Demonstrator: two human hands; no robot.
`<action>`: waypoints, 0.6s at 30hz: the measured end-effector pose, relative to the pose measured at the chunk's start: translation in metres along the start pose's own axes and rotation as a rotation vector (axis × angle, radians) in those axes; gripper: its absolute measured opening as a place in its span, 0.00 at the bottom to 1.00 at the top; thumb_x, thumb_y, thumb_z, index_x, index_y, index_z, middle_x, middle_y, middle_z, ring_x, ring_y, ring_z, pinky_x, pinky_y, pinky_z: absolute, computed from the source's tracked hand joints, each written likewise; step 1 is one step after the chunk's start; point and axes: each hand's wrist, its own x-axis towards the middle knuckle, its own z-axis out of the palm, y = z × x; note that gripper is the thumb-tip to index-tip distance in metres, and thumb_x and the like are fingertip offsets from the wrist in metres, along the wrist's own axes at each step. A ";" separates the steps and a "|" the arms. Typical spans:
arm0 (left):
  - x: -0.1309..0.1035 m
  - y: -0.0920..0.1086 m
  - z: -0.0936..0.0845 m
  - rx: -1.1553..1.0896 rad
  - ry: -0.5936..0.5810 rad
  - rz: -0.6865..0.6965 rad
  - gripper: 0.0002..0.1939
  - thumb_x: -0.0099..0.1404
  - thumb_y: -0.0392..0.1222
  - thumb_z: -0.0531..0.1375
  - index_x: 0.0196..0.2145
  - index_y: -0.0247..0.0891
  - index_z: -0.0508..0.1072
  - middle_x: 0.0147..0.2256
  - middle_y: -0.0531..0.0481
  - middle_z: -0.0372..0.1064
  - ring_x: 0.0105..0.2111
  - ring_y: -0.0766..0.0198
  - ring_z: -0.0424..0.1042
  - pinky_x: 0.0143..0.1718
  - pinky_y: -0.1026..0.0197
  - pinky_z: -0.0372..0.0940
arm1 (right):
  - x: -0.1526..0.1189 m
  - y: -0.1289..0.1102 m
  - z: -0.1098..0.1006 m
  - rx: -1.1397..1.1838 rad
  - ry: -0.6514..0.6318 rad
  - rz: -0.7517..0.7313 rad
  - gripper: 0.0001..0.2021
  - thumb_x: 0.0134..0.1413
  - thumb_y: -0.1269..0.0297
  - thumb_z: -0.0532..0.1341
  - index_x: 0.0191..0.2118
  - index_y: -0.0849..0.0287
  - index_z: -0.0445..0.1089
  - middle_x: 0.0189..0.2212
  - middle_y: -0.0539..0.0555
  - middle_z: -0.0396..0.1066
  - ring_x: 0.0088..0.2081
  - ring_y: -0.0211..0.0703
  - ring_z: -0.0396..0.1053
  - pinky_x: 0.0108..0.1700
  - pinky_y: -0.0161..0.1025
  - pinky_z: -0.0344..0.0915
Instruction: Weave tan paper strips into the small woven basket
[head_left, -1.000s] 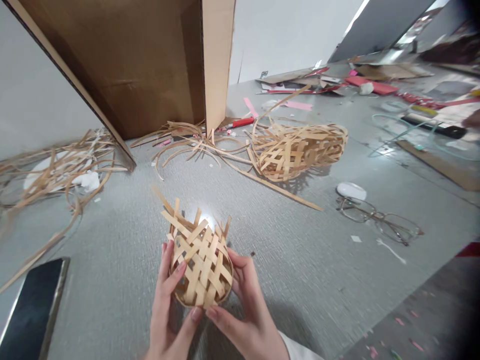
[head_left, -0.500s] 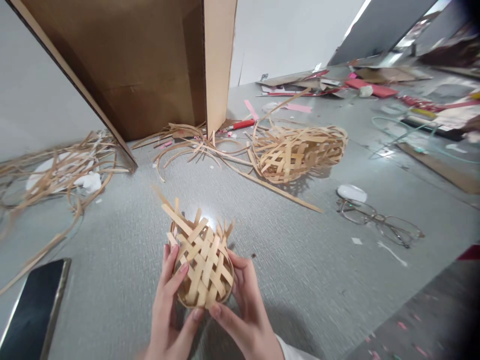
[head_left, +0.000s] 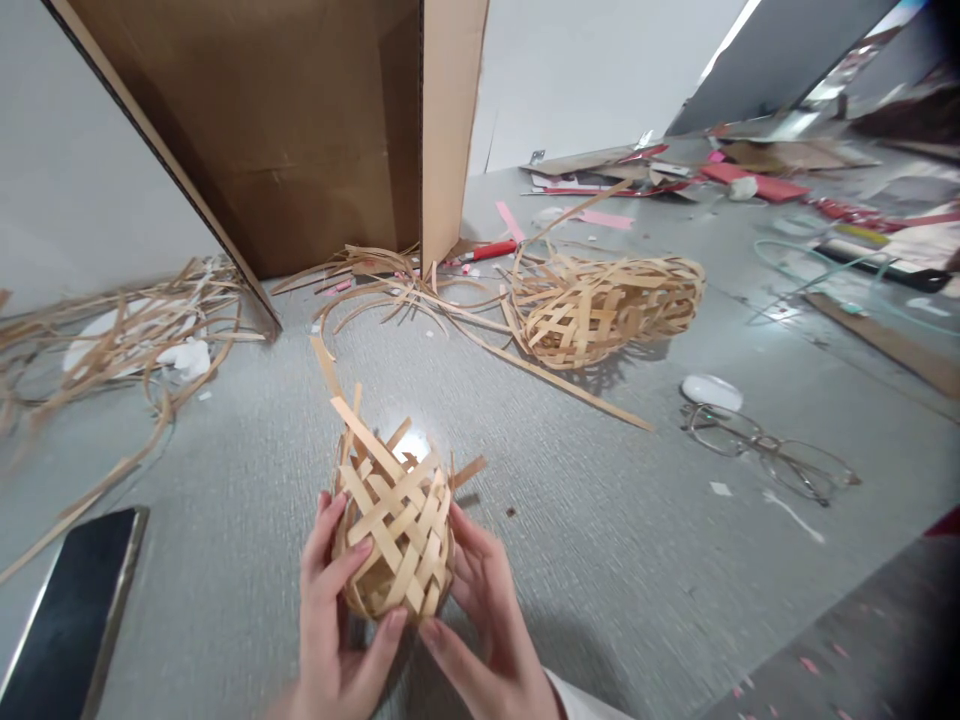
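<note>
Small basket [head_left: 401, 540]: turned between the hands over the past second, its weave now at a new slant, one loose end jutting right.
Grey tabletop [head_left: 600, 500]: textured, backed by white panels [head_left: 570, 80] and a cardboard box [head_left: 300, 130], with cane strips [head_left: 199, 310] heaped at left.
Hands: two; left hand [head_left: 326, 620] and right hand [head_left: 499, 620] pinch the basket's sides and lower rim, thumbs nearly meeting, above the table's near part.
Larger basket [head_left: 577, 320]: one, on its side beyond.
Glasses [head_left: 769, 443]: one pair, beside one white oval object [head_left: 711, 392].
Phone [head_left: 71, 600]: one, far left; like the glasses, unmoved on the table.
Red-handled tool [head_left: 493, 250]: one, near the box.
</note>
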 end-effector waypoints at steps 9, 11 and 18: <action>-0.007 0.004 0.005 -0.038 -0.028 0.040 0.35 0.58 0.24 0.57 0.58 0.53 0.58 0.67 0.60 0.44 0.68 0.54 0.37 0.66 0.38 0.40 | -0.003 0.013 0.013 -0.005 0.221 -0.018 0.24 0.56 0.52 0.63 0.56 0.46 0.57 0.55 0.59 0.64 0.55 0.56 0.66 0.51 0.54 0.68; -0.006 0.006 0.004 -0.016 -0.038 0.052 0.36 0.58 0.23 0.57 0.58 0.54 0.58 0.67 0.62 0.43 0.68 0.55 0.37 0.66 0.39 0.43 | -0.003 0.013 0.014 -0.015 0.232 -0.021 0.24 0.56 0.51 0.63 0.55 0.46 0.57 0.54 0.60 0.65 0.53 0.56 0.68 0.50 0.54 0.69; -0.003 0.009 -0.001 0.032 -0.123 0.072 0.36 0.58 0.22 0.55 0.58 0.54 0.58 0.68 0.62 0.40 0.68 0.55 0.37 0.64 0.41 0.50 | -0.003 0.012 0.013 -0.028 0.228 -0.017 0.23 0.57 0.53 0.63 0.55 0.48 0.56 0.54 0.61 0.65 0.53 0.56 0.68 0.50 0.55 0.69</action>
